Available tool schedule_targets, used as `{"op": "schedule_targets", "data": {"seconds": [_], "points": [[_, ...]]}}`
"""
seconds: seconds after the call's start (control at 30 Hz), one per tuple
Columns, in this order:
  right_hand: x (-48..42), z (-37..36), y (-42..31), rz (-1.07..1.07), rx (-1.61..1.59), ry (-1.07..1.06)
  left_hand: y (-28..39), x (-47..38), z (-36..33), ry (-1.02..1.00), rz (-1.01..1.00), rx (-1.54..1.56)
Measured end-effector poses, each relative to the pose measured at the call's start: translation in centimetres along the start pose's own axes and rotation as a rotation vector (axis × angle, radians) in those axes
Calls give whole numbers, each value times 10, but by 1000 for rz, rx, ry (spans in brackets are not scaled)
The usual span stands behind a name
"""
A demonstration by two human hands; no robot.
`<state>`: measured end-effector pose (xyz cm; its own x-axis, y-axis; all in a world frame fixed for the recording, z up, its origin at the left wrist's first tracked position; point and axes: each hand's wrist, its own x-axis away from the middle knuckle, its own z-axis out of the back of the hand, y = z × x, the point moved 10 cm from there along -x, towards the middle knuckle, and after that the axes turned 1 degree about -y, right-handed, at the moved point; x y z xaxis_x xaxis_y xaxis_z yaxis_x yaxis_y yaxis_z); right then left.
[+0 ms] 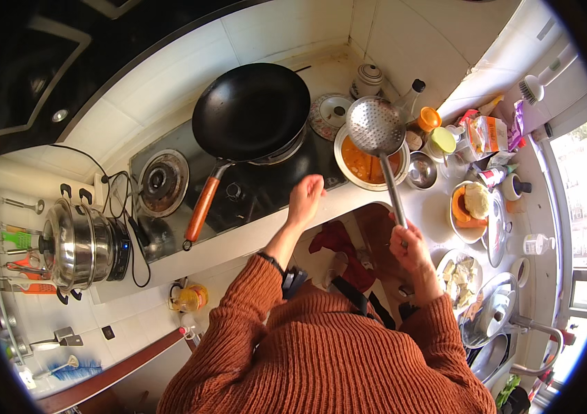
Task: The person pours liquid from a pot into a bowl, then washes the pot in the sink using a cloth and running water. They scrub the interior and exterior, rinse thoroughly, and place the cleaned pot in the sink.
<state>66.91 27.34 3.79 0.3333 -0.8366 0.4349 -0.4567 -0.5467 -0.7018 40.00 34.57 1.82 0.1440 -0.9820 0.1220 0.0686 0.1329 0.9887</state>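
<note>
My right hand (pixel 408 242) grips the handle of a metal skimmer (pixel 376 126). The skimmer's perforated head is above a pot of reddish-orange soup or sauce (pixel 359 163) and hides part of it. My left hand (pixel 306 199) is near the front edge of the glass-topped gas stove (pixel 252 194), its fingers curled, with nothing visible in it. A black wok (pixel 252 111) stands on the burner beyond, its wooden handle (pixel 203 209) pointing toward the front left. A floral lid (pixel 332 115) lies behind the pot.
A steel steamer (pixel 73 246) stands at the left, near a tangled black cable (pixel 128 207). Right of the pot are a small metal bowl (pixel 421 169), a bowl with pumpkin pieces (pixel 463 220), a plate of pale chunks (pixel 460 279), a glass lid (pixel 490 310) and a glass bottle (pixel 411 98).
</note>
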Motion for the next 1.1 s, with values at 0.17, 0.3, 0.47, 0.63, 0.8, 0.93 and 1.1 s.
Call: {"op": "schedule_targets", "data": {"seconds": [0.17, 0.3, 0.47, 0.63, 0.8, 0.93, 1.1], "points": [[6, 28, 6, -104, 141, 44, 66, -100, -30, 242, -246, -396], [20, 36, -15, -101, 253, 29, 81, -173, -45, 356, -184, -552], [50, 58, -32, -167, 388, 159, 57, -236, -66, 167, -53, -860], [68, 76, -41, -106, 459, 221, 38, -263, -97, -229, -207, -1329], [73, 85, -37, -130, 348, 225, 8, -275, -116, -329, -178, -1377], [72, 84, -36, -155, 308, 225, -13, -294, -118, -420, 35, -1442], [69, 79, -37, -184, 271, 198, 8, -295, -121, -451, -93, -1527]]}}
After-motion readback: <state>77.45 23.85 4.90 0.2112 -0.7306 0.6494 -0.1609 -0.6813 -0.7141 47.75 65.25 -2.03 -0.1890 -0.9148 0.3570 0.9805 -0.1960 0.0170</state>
